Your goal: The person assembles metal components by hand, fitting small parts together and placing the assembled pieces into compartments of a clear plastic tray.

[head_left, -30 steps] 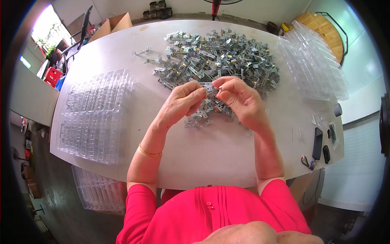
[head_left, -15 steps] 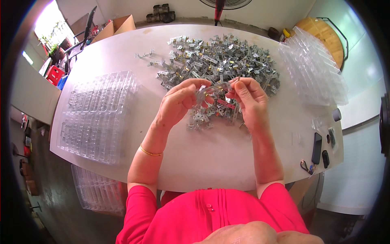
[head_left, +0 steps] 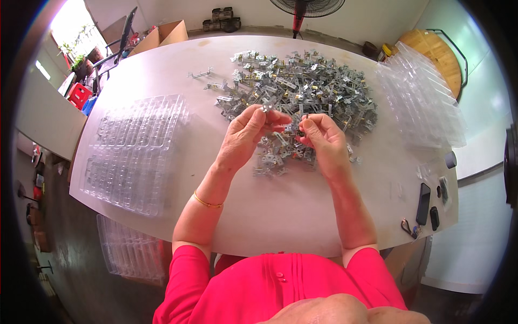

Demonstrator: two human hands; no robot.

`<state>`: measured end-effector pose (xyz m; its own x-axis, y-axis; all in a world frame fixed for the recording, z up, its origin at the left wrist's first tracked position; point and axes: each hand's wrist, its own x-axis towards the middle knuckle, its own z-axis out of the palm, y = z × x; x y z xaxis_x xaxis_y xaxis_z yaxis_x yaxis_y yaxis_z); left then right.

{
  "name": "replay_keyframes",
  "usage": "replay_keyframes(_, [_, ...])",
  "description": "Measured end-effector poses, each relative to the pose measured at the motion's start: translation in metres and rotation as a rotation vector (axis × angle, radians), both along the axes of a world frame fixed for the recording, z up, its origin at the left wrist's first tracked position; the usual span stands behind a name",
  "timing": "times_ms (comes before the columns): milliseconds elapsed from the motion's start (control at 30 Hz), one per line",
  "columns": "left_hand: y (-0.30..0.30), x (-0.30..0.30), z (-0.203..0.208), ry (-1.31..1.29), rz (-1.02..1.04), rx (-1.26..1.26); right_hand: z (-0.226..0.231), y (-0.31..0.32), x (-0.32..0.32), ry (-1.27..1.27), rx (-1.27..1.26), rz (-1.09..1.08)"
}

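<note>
Over the near side of a large pile of small metal brackets (head_left: pixel 318 81), both hands are raised and close together. A silvery metal bracket (head_left: pixel 267 105) sticks up from between the thumb and fingers of my left hand (head_left: pixel 246 133), and its lower part is hidden. Just to the right, my right hand (head_left: pixel 327 144) is pinched, thumb against fingers. A small dark tip shows above that pinch, too small to name. The hands are slightly apart. Many of the piled brackets carry brass-coloured bits.
Clear plastic trays (head_left: pixel 135 154) with compartments lie at the left of the white table (head_left: pixel 259 216). More clear trays (head_left: pixel 421 100) are stacked at the far right. A phone (head_left: pixel 423 204) and keys (head_left: pixel 410 229) lie near the right edge. A standing fan (head_left: pixel 299 16) is behind the table.
Earlier a metal bracket stretched between both hands. Now the hands are apart, and the bracket points up in my left hand. My right hand has come slightly lower. The whole view has shifted a little.
</note>
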<state>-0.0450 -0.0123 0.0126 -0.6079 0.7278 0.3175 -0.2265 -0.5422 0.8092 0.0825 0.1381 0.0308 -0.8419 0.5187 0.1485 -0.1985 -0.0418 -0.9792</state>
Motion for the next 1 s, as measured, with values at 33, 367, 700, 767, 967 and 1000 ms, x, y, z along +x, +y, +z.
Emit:
replay_keyframes(33, [-0.002,-0.002,0.001,0.018,-0.041,-0.047,-0.002,0.0,0.0,0.051,0.107,-0.049])
replay_keyframes(367, [-0.004,0.01,0.006,0.016,-0.067,-0.325,0.008,-0.018,0.01,-0.003,0.384,-0.027])
replay_keyframes(700, [-0.001,0.011,0.001,0.142,-0.013,-0.341,0.007,-0.018,0.011,-0.005,0.409,-0.033])
replay_keyframes(767, [0.002,0.012,-0.002,0.213,0.072,-0.334,0.005,-0.017,0.011,0.004,0.439,-0.036])
replay_keyframes(967, [0.001,0.013,-0.005,0.471,0.214,-0.463,0.005,-0.02,0.008,-0.027,0.405,-0.064])
replay_keyframes(1000, [0.001,0.013,-0.005,0.47,0.213,-0.464,0.006,-0.02,0.009,-0.029,0.405,-0.064])
